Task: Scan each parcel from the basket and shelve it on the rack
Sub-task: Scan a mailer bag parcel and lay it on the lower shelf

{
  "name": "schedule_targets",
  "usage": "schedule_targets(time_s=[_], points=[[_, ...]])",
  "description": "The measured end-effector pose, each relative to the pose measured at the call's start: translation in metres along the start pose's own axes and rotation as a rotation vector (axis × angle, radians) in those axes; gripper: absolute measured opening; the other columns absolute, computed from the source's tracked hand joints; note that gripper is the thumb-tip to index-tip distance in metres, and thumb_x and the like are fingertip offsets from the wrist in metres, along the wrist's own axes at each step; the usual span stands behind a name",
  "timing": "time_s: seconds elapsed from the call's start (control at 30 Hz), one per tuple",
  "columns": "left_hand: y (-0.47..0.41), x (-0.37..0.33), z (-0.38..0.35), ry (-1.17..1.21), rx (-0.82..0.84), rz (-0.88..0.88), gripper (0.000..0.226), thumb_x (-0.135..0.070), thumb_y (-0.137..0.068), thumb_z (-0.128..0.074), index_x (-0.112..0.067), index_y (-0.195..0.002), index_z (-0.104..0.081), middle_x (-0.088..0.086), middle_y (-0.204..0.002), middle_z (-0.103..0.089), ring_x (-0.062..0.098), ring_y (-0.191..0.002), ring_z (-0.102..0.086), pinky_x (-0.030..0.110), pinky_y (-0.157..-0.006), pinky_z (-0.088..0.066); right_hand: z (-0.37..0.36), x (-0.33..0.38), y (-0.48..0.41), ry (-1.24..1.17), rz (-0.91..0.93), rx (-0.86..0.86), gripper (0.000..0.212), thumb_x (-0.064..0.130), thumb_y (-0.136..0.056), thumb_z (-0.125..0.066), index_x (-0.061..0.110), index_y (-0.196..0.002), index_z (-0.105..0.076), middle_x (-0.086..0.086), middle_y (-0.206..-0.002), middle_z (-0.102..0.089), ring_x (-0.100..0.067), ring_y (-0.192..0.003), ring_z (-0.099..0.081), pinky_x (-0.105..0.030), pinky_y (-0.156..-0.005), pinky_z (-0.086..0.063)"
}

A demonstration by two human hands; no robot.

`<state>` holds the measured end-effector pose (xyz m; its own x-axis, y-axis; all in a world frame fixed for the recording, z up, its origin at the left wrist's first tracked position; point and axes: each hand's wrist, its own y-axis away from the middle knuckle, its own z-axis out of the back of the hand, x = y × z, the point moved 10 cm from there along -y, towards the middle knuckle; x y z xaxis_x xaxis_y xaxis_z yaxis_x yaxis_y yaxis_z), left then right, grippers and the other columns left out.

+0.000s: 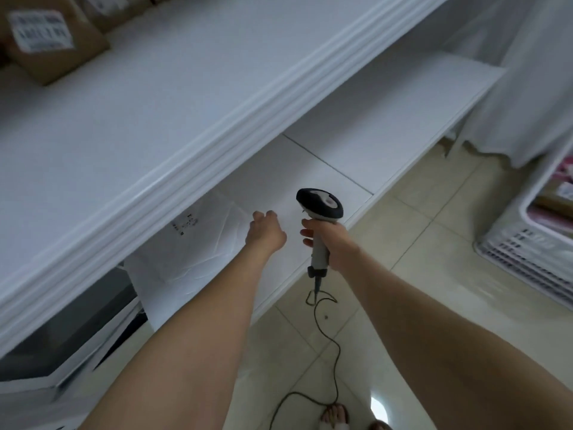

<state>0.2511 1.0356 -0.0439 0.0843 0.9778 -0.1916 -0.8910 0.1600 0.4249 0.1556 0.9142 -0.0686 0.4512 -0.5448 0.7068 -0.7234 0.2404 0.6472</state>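
A white plastic parcel [198, 243] with a small printed label lies flat on the lower shelf [387, 119] of the white rack. My left hand [266, 232] hovers at the parcel's right edge, fingers loosely curled, holding nothing. Just to its right, my right hand [325, 240] grips the handle of a grey and black barcode scanner [319, 206], head up, its cable [331, 352] trailing down to the floor. The white basket [527, 249] stands at the right edge with pink and brown parcels inside.
A brown cardboard parcel [52, 41] with a white label sits on the upper shelf [186, 88] at the far left. A dark box [71, 330] sits under the rack at lower left. White cloth [527, 72] hangs at the upper right. Tiled floor below.
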Motion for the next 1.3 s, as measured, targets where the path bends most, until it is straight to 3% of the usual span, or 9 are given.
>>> schedule_targets(time_s=[0.13, 0.23, 0.53, 0.67, 0.9, 1.07, 1.13, 1.23, 1.3], points=[[0.028, -0.096, 0.021, -0.036, 0.011, -0.137, 0.05, -0.013, -0.094, -0.051, -0.014, -0.142, -0.037, 0.013, -0.14, -0.033, 0.029, -0.114, -0.051, 0.031, -0.086, -0.046, 0.056, 0.049, 0.056, -0.103, -0.006, -0.022, 0.011, 0.021, -0.092, -0.066, 0.016, -0.1, -0.061, -0.002, -0.087, -0.061, -0.012, -0.071, -0.058, -0.022, -0.059, -0.05], [0.055, -0.174, 0.033, -0.073, 0.021, -0.253, 0.05, -0.011, -0.093, -0.049, -0.015, -0.141, -0.039, 0.013, -0.14, -0.033, 0.03, -0.114, -0.051, 0.033, -0.089, -0.047, 0.11, 0.083, 0.095, -0.205, -0.018, -0.103, 0.014, 0.03, -0.09, -0.069, 0.02, -0.097, -0.06, -0.003, -0.086, -0.062, -0.014, -0.076, -0.06, -0.029, -0.067, -0.052], [0.156, -0.375, 0.041, -0.181, 0.046, -0.496, 0.045, -0.007, -0.091, -0.041, -0.012, -0.136, -0.043, 0.015, -0.137, -0.032, 0.032, -0.105, -0.053, 0.039, -0.087, -0.05, 0.275, 0.172, 0.197, -0.598, 0.129, -0.249, 0.011, 0.021, -0.092, -0.067, 0.018, -0.085, -0.059, -0.004, -0.078, -0.06, -0.015, -0.074, -0.06, -0.034, -0.09, -0.049], [0.19, -0.447, 0.037, -0.204, 0.04, -0.581, 0.046, -0.005, -0.092, -0.039, -0.013, -0.137, -0.043, 0.014, -0.139, -0.03, 0.033, -0.11, -0.052, 0.037, -0.09, -0.045, 0.337, 0.203, 0.228, -0.692, 0.235, -0.306, 0.011, 0.013, -0.093, -0.064, 0.014, -0.085, -0.057, -0.006, -0.08, -0.058, -0.016, -0.074, -0.057, -0.03, -0.08, -0.053], [0.204, -0.557, 0.012, -0.212, 0.09, -0.663, 0.046, -0.009, -0.095, -0.042, -0.014, -0.141, -0.041, 0.014, -0.145, -0.027, 0.032, -0.123, -0.047, 0.039, -0.102, -0.04, 0.42, 0.227, 0.228, -0.824, 0.202, -0.376, 0.006, 0.018, -0.091, -0.067, 0.015, -0.091, -0.061, -0.006, -0.081, -0.061, -0.016, -0.076, -0.061, -0.03, -0.068, -0.049], [0.178, -0.643, -0.016, -0.207, 0.153, -0.689, 0.046, -0.005, -0.096, -0.041, -0.011, -0.142, -0.04, 0.013, -0.149, -0.023, 0.03, -0.125, -0.045, 0.036, -0.101, -0.038, 0.493, 0.258, 0.189, -0.89, 0.181, -0.434, 0.019, 0.019, -0.09, -0.068, 0.012, -0.106, -0.059, -0.004, -0.075, -0.061, -0.017, -0.074, -0.061, -0.034, -0.077, -0.05], [0.165, -0.682, -0.026, -0.207, 0.163, -0.705, 0.045, -0.005, -0.095, -0.042, -0.009, -0.14, -0.042, 0.014, -0.148, -0.025, 0.031, -0.124, -0.046, 0.035, -0.101, -0.038, 0.524, 0.272, 0.171, -0.917, 0.17, -0.443, 0.016, 0.019, -0.09, -0.068, 0.012, -0.102, -0.06, -0.004, -0.075, -0.061, -0.018, -0.076, -0.06, -0.035, -0.08, -0.051], [0.151, -0.74, -0.045, -0.244, 0.163, -0.742, 0.039, -0.007, -0.095, -0.043, -0.009, -0.135, -0.047, 0.015, -0.142, -0.032, 0.033, -0.122, -0.046, 0.036, -0.098, -0.039, 0.569, 0.287, 0.148, -0.971, 0.153, -0.463, 0.011, 0.017, -0.089, -0.069, 0.01, -0.094, -0.062, -0.006, -0.076, -0.061, -0.024, -0.089, -0.06, -0.044, -0.1, -0.048], [0.144, -0.777, -0.064, -0.262, 0.18, -0.764, 0.039, -0.008, -0.094, -0.044, -0.011, -0.133, -0.049, 0.015, -0.14, -0.035, 0.033, -0.122, -0.047, 0.035, -0.099, -0.039, 0.602, 0.295, 0.136, -1.008, 0.158, -0.472, 0.009, 0.016, -0.09, -0.069, 0.01, -0.09, -0.062, -0.007, -0.077, -0.059, -0.025, -0.093, -0.059, -0.048, -0.106, -0.044]])
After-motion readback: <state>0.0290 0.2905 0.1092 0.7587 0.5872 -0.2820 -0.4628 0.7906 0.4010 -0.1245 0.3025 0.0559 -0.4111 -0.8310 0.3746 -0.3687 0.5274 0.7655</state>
